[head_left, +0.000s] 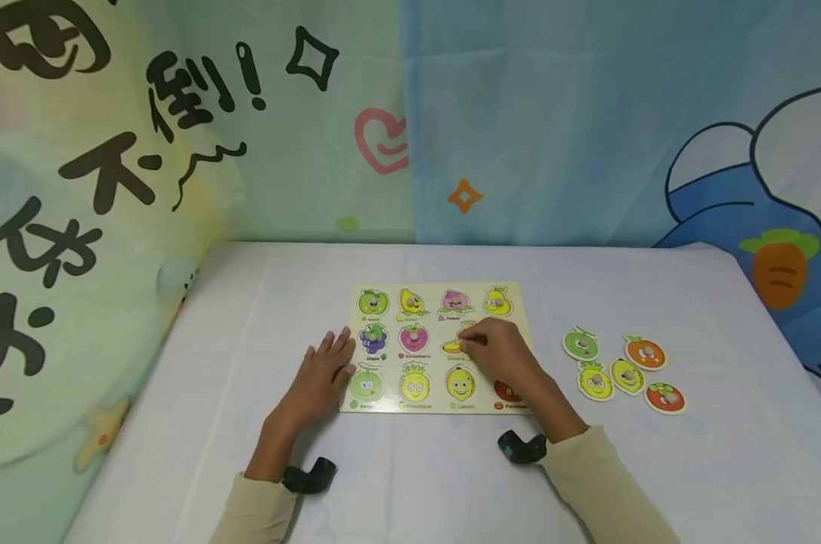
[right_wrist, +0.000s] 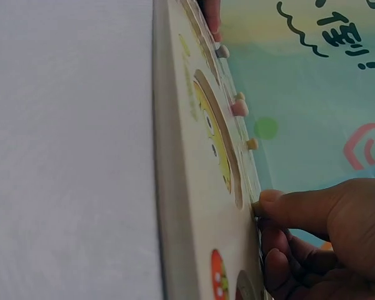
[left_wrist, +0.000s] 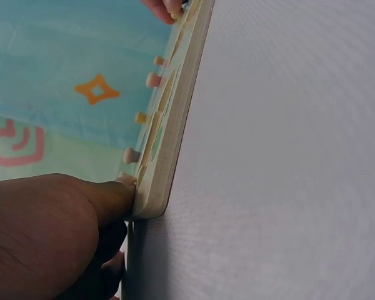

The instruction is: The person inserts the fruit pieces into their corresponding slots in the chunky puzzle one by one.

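Note:
A cream wooden fruit puzzle board point(head_left: 391, 387) lies flat on the white-covered table. My left hand point(head_left: 320, 378) rests along its left edge with fingers extended; in the left wrist view, the thumb point(left_wrist: 115, 199) touches the board's corner. Over the middle row, my right hand point(head_left: 506, 353) pinches the knob of a yellow banana puzzle piece point(head_left: 450, 347) between thumb and fingertips. The banana lies at its spot on the board, partly covered by the fingers; whether it is fully seated I cannot tell. Knobbed pieces such as the grape point(head_left: 373, 340) and strawberry point(head_left: 413, 339) sit in the board.
Right of the board lie several loose fruit pieces, among them a green one point(head_left: 580, 345), an orange one point(head_left: 645, 353) and a red one point(head_left: 665, 398). A printed curtain point(head_left: 553, 113) hangs behind the table point(head_left: 410, 483). Black devices point(head_left: 522, 447) are worn at both wrists.

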Demonstrator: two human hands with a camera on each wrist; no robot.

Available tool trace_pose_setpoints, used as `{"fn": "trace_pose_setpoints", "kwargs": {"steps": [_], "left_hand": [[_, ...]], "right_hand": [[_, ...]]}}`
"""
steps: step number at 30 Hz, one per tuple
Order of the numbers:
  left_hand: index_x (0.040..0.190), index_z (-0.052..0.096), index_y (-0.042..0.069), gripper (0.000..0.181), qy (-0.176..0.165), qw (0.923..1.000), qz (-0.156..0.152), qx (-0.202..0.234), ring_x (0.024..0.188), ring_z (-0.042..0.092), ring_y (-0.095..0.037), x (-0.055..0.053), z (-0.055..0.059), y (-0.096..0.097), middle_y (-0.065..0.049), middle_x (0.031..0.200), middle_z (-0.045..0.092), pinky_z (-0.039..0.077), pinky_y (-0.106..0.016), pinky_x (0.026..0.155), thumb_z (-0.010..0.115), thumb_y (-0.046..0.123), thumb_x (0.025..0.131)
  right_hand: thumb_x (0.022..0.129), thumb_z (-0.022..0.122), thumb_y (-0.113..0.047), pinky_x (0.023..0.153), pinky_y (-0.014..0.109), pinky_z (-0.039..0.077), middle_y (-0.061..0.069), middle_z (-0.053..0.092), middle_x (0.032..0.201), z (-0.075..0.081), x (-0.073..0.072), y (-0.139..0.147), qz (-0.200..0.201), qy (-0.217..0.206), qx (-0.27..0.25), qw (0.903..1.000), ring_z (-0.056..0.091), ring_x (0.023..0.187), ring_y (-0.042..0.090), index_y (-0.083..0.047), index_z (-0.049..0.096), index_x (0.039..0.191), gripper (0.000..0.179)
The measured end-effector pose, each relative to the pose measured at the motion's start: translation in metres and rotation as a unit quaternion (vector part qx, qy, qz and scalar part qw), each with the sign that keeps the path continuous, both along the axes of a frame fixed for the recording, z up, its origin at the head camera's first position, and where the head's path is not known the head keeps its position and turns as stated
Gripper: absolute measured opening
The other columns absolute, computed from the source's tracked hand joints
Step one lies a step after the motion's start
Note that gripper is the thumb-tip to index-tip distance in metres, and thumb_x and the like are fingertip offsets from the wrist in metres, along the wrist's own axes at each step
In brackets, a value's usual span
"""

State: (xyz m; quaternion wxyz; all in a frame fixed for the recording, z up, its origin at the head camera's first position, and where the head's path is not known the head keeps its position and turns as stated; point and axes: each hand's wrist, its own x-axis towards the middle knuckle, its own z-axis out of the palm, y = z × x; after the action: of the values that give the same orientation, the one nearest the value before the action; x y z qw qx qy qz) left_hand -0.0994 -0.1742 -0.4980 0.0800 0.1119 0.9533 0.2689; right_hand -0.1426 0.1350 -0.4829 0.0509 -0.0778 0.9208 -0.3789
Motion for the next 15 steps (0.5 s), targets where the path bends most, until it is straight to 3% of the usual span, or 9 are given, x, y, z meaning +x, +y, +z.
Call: {"fn": "trace_pose_setpoints", "kwargs": {"steps": [15], "left_hand": [[0.148,0.036,0.003,0.051,0.019,0.9997,-0.002,0.015,0.146,0.013,-0.031,0.0008,-0.0024,-0.0021,-0.007,0.157,0.024,0.009,-0.058,0.114,0.051,0.018,0.101]], "right_hand": [[0.092,0.069,-0.013,0.077,0.036,0.048,0.006,0.066,0.098,0.0025,-0.0013,0.0029,0.035,0.002,0.008,0.9994,0.058,0.085,0.019,-0.006,0.075,0.106,0.017]]}}
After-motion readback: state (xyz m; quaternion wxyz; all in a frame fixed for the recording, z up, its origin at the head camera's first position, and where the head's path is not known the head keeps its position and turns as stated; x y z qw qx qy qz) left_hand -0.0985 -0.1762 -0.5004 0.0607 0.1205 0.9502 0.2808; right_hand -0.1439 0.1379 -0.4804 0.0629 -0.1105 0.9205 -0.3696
